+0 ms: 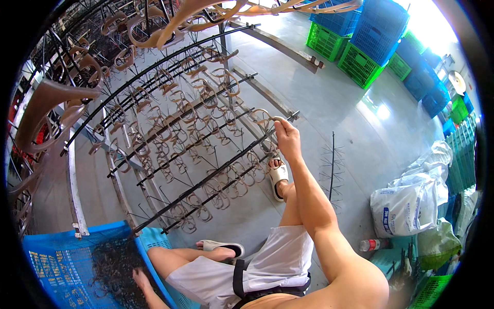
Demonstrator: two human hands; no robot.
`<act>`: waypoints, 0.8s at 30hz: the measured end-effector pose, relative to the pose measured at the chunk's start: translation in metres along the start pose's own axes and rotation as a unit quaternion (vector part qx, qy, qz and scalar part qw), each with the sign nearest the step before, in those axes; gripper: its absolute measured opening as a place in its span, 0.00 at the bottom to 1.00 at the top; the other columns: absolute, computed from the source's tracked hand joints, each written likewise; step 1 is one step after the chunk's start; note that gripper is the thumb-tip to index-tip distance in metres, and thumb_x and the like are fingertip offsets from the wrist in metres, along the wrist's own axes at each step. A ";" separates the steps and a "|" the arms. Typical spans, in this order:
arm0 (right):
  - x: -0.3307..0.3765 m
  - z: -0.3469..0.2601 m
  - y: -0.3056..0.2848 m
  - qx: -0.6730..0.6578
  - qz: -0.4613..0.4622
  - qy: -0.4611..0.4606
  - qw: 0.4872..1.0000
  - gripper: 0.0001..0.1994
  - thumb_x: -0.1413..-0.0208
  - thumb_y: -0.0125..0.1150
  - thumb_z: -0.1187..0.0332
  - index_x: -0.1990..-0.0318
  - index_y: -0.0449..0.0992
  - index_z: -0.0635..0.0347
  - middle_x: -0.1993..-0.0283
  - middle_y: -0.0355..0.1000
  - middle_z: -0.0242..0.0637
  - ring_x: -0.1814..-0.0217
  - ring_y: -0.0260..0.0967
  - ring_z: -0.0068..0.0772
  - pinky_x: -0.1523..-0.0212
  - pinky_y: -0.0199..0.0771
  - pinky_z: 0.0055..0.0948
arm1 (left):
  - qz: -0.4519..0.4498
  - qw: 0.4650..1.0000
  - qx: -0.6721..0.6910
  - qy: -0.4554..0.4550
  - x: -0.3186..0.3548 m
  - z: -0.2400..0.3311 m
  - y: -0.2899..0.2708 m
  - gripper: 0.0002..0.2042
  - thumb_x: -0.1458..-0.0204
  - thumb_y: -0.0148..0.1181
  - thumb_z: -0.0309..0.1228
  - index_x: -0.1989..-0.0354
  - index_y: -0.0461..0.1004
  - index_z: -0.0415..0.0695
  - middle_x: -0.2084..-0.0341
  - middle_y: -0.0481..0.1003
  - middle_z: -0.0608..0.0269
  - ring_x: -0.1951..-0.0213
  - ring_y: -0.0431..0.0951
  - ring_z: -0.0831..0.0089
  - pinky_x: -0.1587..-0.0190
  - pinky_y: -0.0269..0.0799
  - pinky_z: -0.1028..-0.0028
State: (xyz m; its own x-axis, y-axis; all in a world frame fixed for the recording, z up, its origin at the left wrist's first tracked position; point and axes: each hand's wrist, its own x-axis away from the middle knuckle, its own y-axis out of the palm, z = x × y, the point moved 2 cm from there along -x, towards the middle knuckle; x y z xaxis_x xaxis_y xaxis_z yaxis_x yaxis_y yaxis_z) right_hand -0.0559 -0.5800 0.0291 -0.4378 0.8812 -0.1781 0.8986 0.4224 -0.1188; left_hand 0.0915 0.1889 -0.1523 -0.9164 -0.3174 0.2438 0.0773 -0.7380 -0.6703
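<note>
Bright Room, Blown-Out Upper Right

I get strong white light at the upper right, washing out detail beyond the stacked crates (pixel 378 31). Below it, the glossy floor (pixel 355 149) throws back a hard glare spot. My fisheye bends straight edges toward a black rim; mid-frame looks fairly crisp, the upper left darker.

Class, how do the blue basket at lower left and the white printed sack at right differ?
The blue basket has walls pierced with holes; the white sack is crumpled sheeting with print. The basket's open top shows a dark tangle, while the sack's contents cannot be made out. Both are containers, one on either side of the person.
</note>
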 end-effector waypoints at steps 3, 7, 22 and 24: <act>0.003 -0.014 0.002 -0.007 0.014 0.039 0.999 0.11 0.42 0.54 0.65 0.57 0.75 0.61 0.82 0.58 0.20 0.81 0.52 0.12 0.83 0.51 0.19 | -0.003 1.000 -0.010 0.005 -0.008 -0.014 -0.005 0.17 0.50 0.49 0.32 0.57 0.71 0.32 0.61 0.74 0.45 0.59 0.73 0.55 0.54 0.65 0.65; 0.003 -0.010 0.000 -0.018 -0.025 0.045 0.998 0.11 0.42 0.54 0.65 0.57 0.75 0.62 0.82 0.59 0.19 0.80 0.52 0.12 0.81 0.52 0.19 | 0.019 1.000 0.001 -0.013 -0.006 -0.022 -0.017 0.17 0.50 0.50 0.33 0.58 0.71 0.32 0.61 0.73 0.45 0.56 0.72 0.54 0.52 0.65 0.64; 0.007 -0.005 0.000 0.001 -0.003 0.039 0.999 0.11 0.42 0.54 0.62 0.58 0.76 0.58 0.83 0.58 0.20 0.83 0.53 0.12 0.84 0.52 0.19 | -0.088 0.969 0.157 0.170 0.099 0.235 0.047 0.23 0.58 0.50 0.21 0.48 0.63 0.39 0.55 0.67 0.57 0.60 0.70 0.67 0.59 0.70 0.73; 0.004 -0.002 0.005 -0.005 -0.001 0.029 1.000 0.11 0.42 0.54 0.63 0.58 0.77 0.59 0.83 0.58 0.20 0.82 0.53 0.12 0.84 0.52 0.18 | -0.048 0.945 0.024 0.323 0.069 0.234 0.059 0.21 0.57 0.51 0.20 0.50 0.67 0.37 0.54 0.68 0.53 0.55 0.70 0.62 0.52 0.65 0.69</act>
State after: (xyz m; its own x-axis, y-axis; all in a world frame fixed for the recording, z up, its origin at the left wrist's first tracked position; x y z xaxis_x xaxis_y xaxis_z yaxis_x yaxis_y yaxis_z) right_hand -0.0533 -0.5735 0.0302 -0.4373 0.8913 -0.1201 0.8981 0.4258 -0.1102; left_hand 0.1247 -0.0159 -0.0106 -0.9675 0.1705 -0.1866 -0.0151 -0.7759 -0.6307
